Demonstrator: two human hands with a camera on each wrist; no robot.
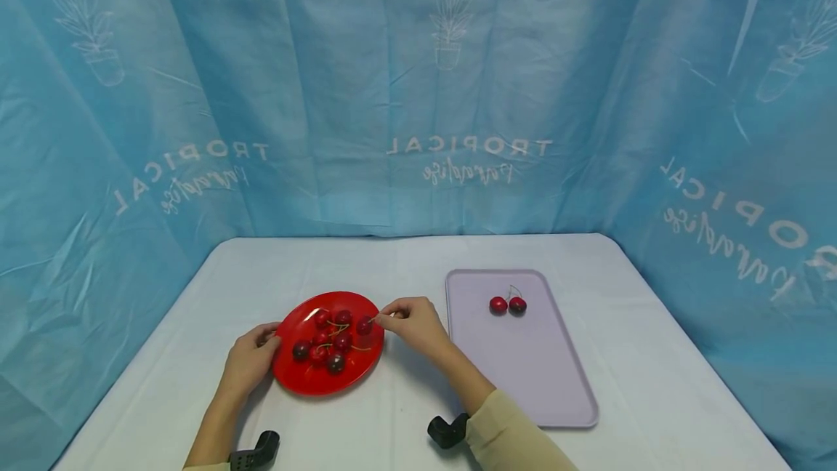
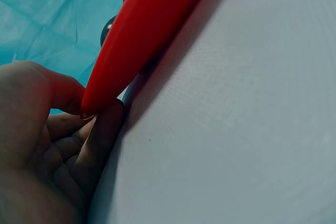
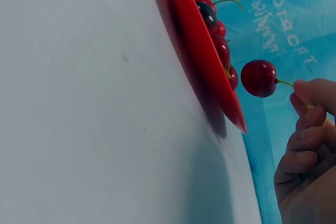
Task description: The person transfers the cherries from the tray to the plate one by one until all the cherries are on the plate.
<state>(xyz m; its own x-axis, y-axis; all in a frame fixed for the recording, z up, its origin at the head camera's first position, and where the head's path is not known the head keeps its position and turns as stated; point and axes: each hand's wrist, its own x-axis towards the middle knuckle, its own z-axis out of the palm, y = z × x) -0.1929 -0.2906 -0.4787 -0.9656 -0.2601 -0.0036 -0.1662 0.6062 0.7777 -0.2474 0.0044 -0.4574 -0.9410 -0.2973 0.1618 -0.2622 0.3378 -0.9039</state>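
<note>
A round red plate (image 1: 294, 380) bears several dark red cherries with green stems. My left hand (image 1: 250, 360) pinches the plate's left rim, thumb on top and fingers beneath, as the left wrist view shows. At the plate's right side my right hand (image 1: 418, 325) pinches one cherry (image 3: 258, 78) by its stem between thumb and forefinger. That cherry hangs clear above the plate's rim in the right wrist view. The other fingers of the right hand are curled in. Two cherries (image 1: 498, 305) lie side by side on the pale purple tray (image 1: 523, 369), near its far end.
The tray stands to the right of the plate on a white-covered table (image 1: 392, 427). A blue curtain (image 1: 418, 93) with printed lettering rises behind the table and along both sides. Black wrist devices (image 1: 447, 431) sit on both forearms.
</note>
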